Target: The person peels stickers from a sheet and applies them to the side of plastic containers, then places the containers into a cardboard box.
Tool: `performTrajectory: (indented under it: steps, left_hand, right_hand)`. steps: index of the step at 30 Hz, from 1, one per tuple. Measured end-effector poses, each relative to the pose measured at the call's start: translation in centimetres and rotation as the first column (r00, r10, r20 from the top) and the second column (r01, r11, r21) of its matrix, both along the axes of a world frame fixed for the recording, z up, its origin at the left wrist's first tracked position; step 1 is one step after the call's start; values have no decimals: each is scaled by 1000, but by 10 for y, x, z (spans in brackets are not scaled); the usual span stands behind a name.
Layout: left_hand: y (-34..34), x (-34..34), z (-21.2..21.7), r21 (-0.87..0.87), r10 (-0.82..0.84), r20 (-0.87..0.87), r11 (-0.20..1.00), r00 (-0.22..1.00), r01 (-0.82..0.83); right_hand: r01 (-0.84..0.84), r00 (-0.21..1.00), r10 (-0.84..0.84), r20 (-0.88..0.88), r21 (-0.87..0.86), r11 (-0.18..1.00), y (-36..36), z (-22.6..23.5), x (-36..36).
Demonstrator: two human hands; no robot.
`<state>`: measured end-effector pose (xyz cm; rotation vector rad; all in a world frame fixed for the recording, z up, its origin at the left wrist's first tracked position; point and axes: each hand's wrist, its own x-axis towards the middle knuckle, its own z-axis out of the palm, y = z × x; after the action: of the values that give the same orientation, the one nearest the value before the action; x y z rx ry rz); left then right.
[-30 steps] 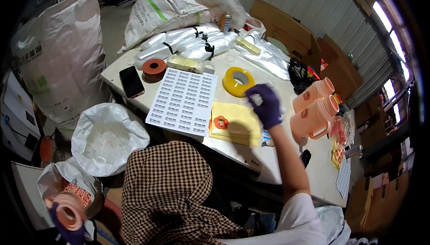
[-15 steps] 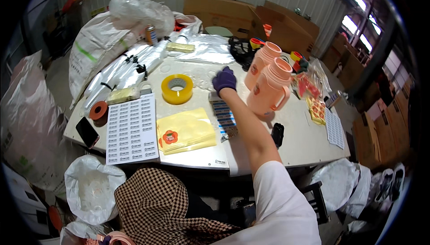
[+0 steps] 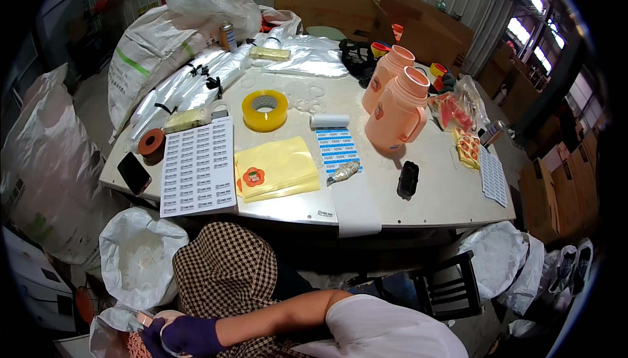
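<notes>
At the lower left edge, my right hand [image 3: 196,335], in a purple glove, reaches across my lap to a pale pink jug [image 3: 169,317], of which only part shows. A thin pale ring [image 3: 163,341] shows at its fingers, which are closed. My left hand [image 3: 152,337], also purple-gloved, lies against the jug and is mostly covered. On the table, two pink jugs [image 3: 398,110] stand upright with open mouths. Several clear rings [image 3: 315,89] lie flat left of them.
A yellow tape roll [image 3: 265,110], yellow bags [image 3: 278,168], label sheets [image 3: 198,168], a blue-and-white label roll [image 3: 337,145], a black phone [image 3: 135,175] and a black object [image 3: 407,180] lie on the table. A white-lined bin [image 3: 140,256] stands below, beside my checked lap [image 3: 226,263].
My right hand has left the clear rings on the table and come down leftward to the pink jug at my lap. The view has shifted slightly.
</notes>
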<state>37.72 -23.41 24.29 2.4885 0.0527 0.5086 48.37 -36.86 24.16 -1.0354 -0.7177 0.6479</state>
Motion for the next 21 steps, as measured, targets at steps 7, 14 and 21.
performTrajectory:
  steps: [7, 14, 21]
  left_hand:
    - [-7, -1, 2, 29, -35, 119, 999, 992, 32]
    - [-15, 4, 1, 37, -67, 163, 997, 984, 62]
    - [-19, 8, -3, 45, -92, 194, 995, 977, 84]
  right_hand:
    - [-36, 992, 7, -122, -234, 972, 8, -2, -5]
    - [166, 843, 50, 535, -348, 923, 51, -93, -9]
    - [236, 905, -158, 396, -157, 959, 21, -73, -25]
